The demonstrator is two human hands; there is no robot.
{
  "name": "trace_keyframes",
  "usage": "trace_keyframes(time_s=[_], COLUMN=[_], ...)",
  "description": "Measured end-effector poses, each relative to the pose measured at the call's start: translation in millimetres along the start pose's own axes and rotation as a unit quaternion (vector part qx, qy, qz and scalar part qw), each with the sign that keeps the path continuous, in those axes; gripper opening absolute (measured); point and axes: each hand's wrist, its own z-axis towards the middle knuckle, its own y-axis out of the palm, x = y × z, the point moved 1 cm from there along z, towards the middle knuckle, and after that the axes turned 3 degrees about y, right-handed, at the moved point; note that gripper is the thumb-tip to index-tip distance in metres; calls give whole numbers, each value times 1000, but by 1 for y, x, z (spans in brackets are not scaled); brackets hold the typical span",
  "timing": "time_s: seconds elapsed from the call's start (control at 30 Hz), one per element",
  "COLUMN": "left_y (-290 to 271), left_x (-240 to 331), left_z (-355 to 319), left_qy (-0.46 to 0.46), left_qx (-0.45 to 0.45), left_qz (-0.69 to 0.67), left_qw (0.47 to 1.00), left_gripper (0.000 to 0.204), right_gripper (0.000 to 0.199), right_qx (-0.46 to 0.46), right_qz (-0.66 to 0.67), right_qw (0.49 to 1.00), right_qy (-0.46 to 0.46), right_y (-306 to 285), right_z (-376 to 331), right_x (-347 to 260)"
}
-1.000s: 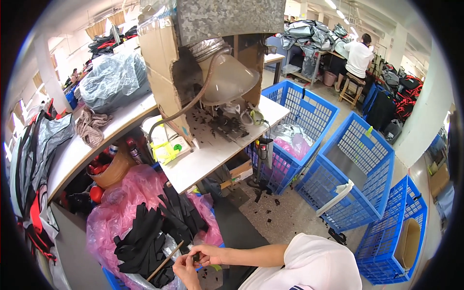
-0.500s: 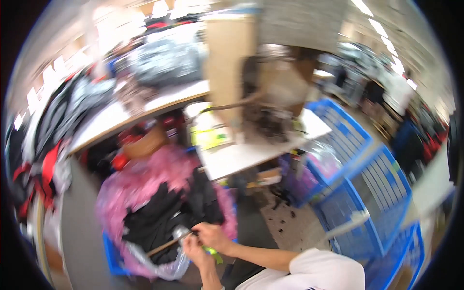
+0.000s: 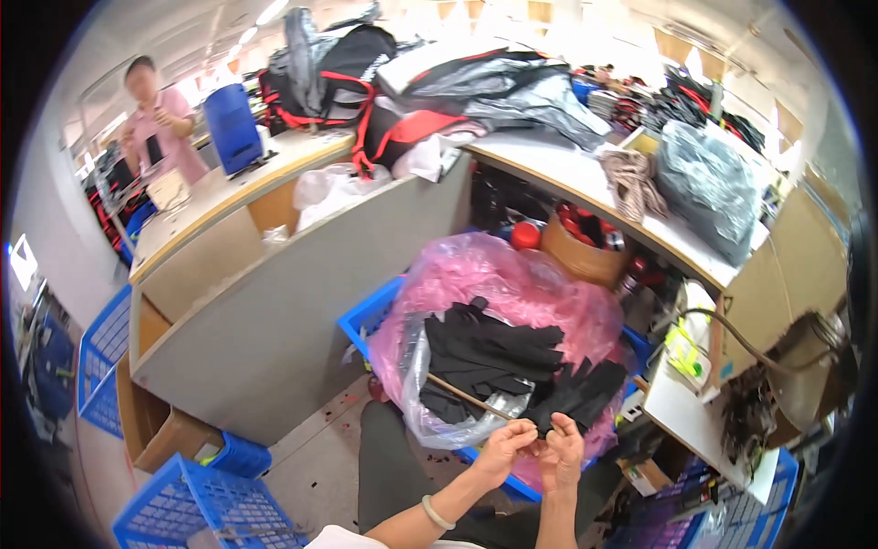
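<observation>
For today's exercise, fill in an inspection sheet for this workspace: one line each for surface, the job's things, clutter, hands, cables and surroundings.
Surface: long pale wooden counter bends round the seat.
Job's things: black fabric pieces piled on a pink plastic bag in a blue plastic crate; a thin wooden stick lies across them.
Clutter: black-and-red backpacks, grey wrapped bundle, brown round tub.
Hands: left hand and right hand close together, pinching a black piece.
Cables: dark hose arching at right.
Surroundings: person in pink top behind counter; blue mesh baskets on floor.
</observation>
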Motion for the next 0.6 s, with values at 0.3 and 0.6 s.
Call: trace_keyframes(time_s=[0.3,0.6], left_y=[18,20], left_x=[6,2], left_z=[4,-3], left_qy=[69,33], left_qx=[75,135], left_qz=[18,-69], left_qw=[995,988], left_gripper=[14,23], right_gripper=[28,34], right_qx=[115,65], right_qz=[-246,-304], right_qw=[946,926], right_qy=[-177,-213], right_y=[6,2], right_z=[6,-1], right_x=[17,19])
